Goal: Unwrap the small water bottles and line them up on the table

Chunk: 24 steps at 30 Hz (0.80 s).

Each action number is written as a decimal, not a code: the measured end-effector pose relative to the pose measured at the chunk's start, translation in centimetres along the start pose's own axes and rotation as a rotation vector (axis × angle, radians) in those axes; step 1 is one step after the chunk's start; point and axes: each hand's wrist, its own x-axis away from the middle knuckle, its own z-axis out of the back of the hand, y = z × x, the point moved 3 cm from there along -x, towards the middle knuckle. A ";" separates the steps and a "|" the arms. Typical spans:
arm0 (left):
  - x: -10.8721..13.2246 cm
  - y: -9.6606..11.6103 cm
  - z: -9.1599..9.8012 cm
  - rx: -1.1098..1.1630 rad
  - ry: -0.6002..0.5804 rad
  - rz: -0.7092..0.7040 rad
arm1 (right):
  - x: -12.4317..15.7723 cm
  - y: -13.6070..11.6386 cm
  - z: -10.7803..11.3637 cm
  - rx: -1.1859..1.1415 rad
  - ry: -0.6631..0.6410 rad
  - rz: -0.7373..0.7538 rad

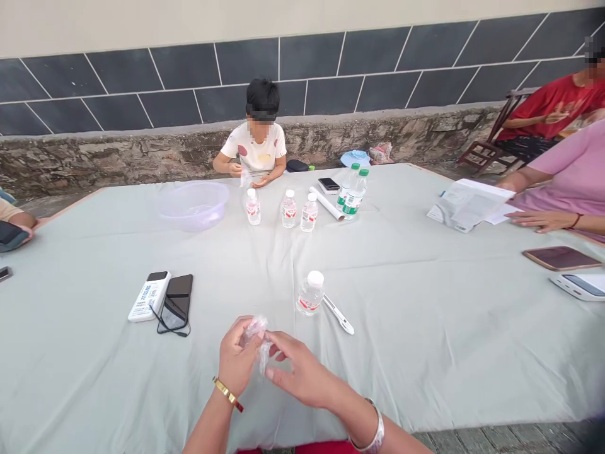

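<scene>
Bare forearms (208,425) reach up from the bottom edge, a broad silver-coloured bangle (376,430) on one, a narrow gold-coloured bracelet (227,395) on the other. The left hand (239,356) pinches a crumpled piece of clear, thin plastic film (258,324) between thumb and fingers. The right hand (305,373) is partly spread, thumb and index finger apart and fingers loosely curled; whether a fingertip touches the film, I cannot tell. The step in hand seems to be working this film with both hands, though whether it is being opened or bunched is unclear. A next move would call for a steady left pinch and a light right fingertip grip on the loose end. That end hangs below the left thumb, just beside the right thumb. Beyond stands a small clear plastic bottle with a white cap (311,297), apart from both hands, on the pale grey-green tablecloth (425,353).
</scene>
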 end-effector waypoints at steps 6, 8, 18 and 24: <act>-2.9 -1.4 0.0 0.251 0.251 0.198 | 1.0 5.7 8.7 0.286 0.648 -0.385; -3.5 -1.8 -0.7 0.251 0.219 0.226 | -0.4 7.5 8.9 0.292 0.575 -0.406; -6.3 -5.5 -3.1 0.054 0.099 0.243 | -14.9 12.2 9.4 0.354 0.626 -0.389; -6.2 -6.6 -4.7 -0.055 0.050 0.188 | -27.4 14.8 11.8 0.262 0.743 -0.303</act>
